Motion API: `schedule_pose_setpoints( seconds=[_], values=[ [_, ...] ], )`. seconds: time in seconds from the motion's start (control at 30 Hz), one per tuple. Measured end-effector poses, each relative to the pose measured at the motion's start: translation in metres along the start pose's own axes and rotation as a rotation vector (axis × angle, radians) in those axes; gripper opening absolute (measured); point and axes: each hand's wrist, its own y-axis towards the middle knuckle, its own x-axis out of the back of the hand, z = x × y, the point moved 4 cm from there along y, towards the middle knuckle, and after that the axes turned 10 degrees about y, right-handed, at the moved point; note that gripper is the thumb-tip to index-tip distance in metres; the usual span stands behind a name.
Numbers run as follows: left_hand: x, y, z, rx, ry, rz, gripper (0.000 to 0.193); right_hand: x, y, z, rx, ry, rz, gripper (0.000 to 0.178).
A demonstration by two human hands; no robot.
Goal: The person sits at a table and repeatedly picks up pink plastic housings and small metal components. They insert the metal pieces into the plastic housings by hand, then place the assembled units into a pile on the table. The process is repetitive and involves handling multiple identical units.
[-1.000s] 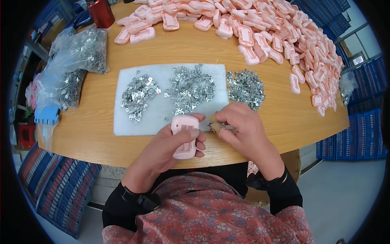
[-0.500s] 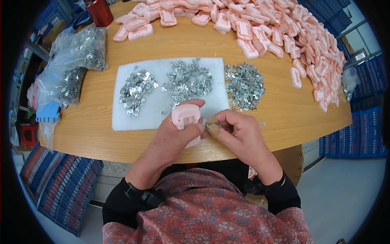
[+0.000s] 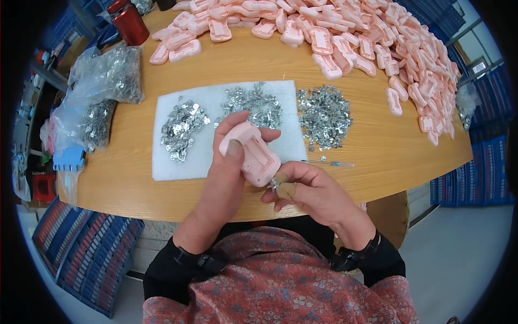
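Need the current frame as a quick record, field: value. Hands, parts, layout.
left grip: around pink shell, recess visible
right grip: pinching small metallic part by shell's near end; contact unclear
white mat: left pile and middle pile of metal pieces
right pile: metal pieces, beside mat on wooden table
pink heap: more shells, far and right side
clear bags: metal pieces, left side
red bottle: far left

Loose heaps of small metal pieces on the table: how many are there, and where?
3: the left heap and middle heap on the white mat, the right heap on the wooden table beside it. The left hand partly hides the middle heap.
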Motion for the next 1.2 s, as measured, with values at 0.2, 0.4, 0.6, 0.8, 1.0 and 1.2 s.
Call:
schedule_pose_setpoints(
  seconds=[0.2, 0.4, 0.6, 0.8, 1.0, 1.2],
  values=[
    [0.007, -0.009, 0.004, 0.073, -0.299, 0.192, 0.039, 0.022, -0.001, 0.009, 0.172, -0.227, 0.072, 0.01],
    [0.013, -0.009, 0.007, 0.305, 0.04, 0.438, 0.043, 0.014, -0.015, 0.037, 0.295, -0.75, 0.191, 0.018],
    [0.005, -0.021, 0.01, 0.715, 0.027, 0.642, 0.048, 0.006, -0.024, 0.047, 0.323, -0.923, 0.235, 0.023],
    [0.006, -0.023, 0.029, 0.746, -0.225, 0.629, 0.058, 0.014, -0.028, 0.04, 0.314, -0.645, 0.034, 0.018],
    [0.003, -0.026, 0.031, 0.729, -0.256, 0.497, 0.06, 0.021, -0.024, 0.033, 0.565, -0.808, -0.203, 0.017],
    [-0.001, -0.028, 0.035, 0.727, -0.218, 0.441, 0.058, 0.012, -0.018, 0.028, 0.558, -1.003, -0.243, 0.016]
  ],
)
